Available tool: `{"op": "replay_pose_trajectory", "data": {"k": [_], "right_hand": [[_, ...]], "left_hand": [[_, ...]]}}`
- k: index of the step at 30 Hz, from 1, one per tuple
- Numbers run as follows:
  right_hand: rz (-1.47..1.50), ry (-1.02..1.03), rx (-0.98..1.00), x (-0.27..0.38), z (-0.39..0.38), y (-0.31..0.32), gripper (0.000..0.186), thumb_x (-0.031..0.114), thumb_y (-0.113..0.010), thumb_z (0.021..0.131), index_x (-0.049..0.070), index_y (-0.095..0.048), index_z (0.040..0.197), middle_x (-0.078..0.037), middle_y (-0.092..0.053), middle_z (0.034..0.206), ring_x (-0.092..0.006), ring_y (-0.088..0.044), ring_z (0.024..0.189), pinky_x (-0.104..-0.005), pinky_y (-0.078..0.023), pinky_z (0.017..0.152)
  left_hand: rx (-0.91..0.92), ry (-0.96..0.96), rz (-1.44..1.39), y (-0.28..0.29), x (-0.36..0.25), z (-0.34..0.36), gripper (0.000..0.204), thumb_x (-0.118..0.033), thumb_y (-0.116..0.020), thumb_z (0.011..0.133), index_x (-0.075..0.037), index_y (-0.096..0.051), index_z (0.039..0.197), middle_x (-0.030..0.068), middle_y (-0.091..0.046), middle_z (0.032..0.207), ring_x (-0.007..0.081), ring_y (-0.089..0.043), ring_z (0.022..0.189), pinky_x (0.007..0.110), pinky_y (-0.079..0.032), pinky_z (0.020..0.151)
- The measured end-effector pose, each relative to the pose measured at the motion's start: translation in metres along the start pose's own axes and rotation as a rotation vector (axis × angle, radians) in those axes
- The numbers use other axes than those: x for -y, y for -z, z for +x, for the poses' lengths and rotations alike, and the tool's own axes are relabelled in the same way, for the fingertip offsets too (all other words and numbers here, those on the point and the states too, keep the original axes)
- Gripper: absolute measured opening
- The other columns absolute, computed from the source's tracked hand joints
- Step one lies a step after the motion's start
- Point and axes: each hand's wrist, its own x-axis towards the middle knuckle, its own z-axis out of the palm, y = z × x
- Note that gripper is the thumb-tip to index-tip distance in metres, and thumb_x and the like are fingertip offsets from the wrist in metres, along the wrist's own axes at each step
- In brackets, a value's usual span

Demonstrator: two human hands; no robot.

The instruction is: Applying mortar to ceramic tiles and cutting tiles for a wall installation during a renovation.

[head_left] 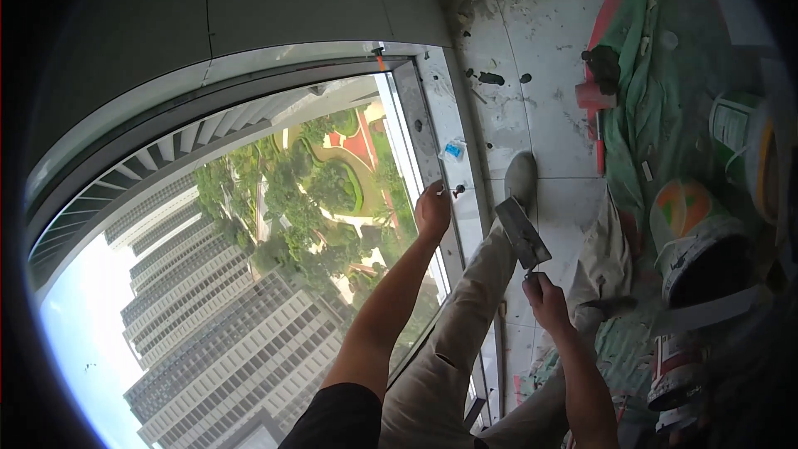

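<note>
Trowel (523,234), flat, rectangular, probably metal

left hand (431,211) curled, forearm (399,287) outstretched; right hand (548,301) clenched, lower down

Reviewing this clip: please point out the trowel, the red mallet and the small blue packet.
Trowel (523,234): head view, on its flat blade.
Red mallet (594,97): head view, on its head.
Small blue packet (454,150): head view, on its blue middle.
</note>
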Motion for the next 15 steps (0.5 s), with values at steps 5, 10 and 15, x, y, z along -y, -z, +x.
{"op": "replay_pose_trajectory", "data": {"k": [5, 10, 15], "right_hand": [[0.023, -0.108, 0.109, 0.071, 0.213, -0.101, 0.049, 0.051, -0.065, 0.115, 0.002, -0.066, 0.112, -0.029, -0.075, 0.092, -0.0562, -0.073, 0.095, -0.0609, -0.055, 0.077], [0.065, -0.082, 0.078, 0.087, 0.305, -0.161, 0.049, 0.052, -0.063, 0.115, 0.003, -0.067, 0.114, -0.029, -0.077, 0.096, -0.0543, -0.075, 0.099, -0.0613, -0.057, 0.082], [0.045, -0.096, 0.101, 0.089, 0.329, -0.162, 0.048, 0.051, -0.063, 0.115, 0.003, -0.068, 0.113, -0.028, -0.079, 0.097, -0.0523, -0.076, 0.098, -0.0608, -0.058, 0.083]], "left_hand": [[0.070, 0.007, -0.024, 0.006, 0.040, 0.166, 0.048, -0.019, -0.069, 0.105, -0.006, -0.071, 0.150, 0.0201, -0.081, 0.135, 0.0362, -0.079, 0.122, 0.048, -0.060, 0.105], [-0.018, -0.140, 0.032, -0.016, 0.043, 0.234, 0.047, -0.011, -0.068, 0.102, -0.007, -0.071, 0.149, 0.0217, -0.075, 0.141, 0.0405, -0.073, 0.128, 0.050, -0.058, 0.108], [-0.049, -0.174, 0.063, -0.036, 0.037, 0.234, 0.045, -0.007, -0.064, 0.102, -0.006, -0.069, 0.147, 0.0220, -0.071, 0.142, 0.0447, -0.068, 0.132, 0.054, -0.056, 0.110]]}}
